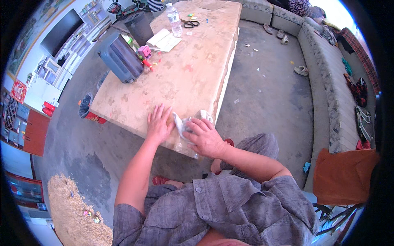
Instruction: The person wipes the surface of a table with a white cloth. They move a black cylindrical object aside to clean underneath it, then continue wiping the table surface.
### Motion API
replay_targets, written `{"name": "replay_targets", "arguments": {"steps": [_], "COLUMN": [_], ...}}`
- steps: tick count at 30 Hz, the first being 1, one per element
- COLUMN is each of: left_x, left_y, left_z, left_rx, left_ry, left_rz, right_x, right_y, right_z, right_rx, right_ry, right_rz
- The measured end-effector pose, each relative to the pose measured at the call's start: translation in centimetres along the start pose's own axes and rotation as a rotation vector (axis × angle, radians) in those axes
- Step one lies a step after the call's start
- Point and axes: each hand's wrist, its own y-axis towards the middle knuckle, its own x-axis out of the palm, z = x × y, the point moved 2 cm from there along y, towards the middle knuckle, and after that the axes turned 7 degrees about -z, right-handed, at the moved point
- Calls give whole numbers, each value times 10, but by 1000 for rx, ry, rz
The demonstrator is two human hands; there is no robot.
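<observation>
My left hand [159, 124] lies flat on the patterned covering of the long table [172, 89], fingers apart, near its front edge. Beside it, at the table's near right corner, my right hand [204, 136] presses on a crumpled whitish cloth [182, 123], its fingers curled over it. Part of the cloth is hidden beneath the fingers. Another bunched whitish part [203, 115] shows just beyond the knuckles; whether it is the same piece I cannot tell. The covering near the corner looks shiny and wrinkled.
An electric kettle [123, 60], a pink sharpener-like item [144, 51], an open notebook [164, 43], a plastic bottle [174, 21] and black-handled scissors [191, 24] are farther up the table. A lined bin [86, 106] stands at the left; a long sofa [326, 89] runs along the right.
</observation>
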Motion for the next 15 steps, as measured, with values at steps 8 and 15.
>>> {"name": "replay_targets", "arguments": {"steps": [8,15], "left_x": [-3,-6], "left_y": [-5,-6], "left_z": [2,4], "left_rx": [12,1], "left_ry": [18,14], "left_rz": [29,18], "right_x": [21,-5], "right_y": [42,109], "right_z": [104,269], "right_rx": [-1,369], "right_ry": [-107,-378], "right_rz": [-19,8]}}
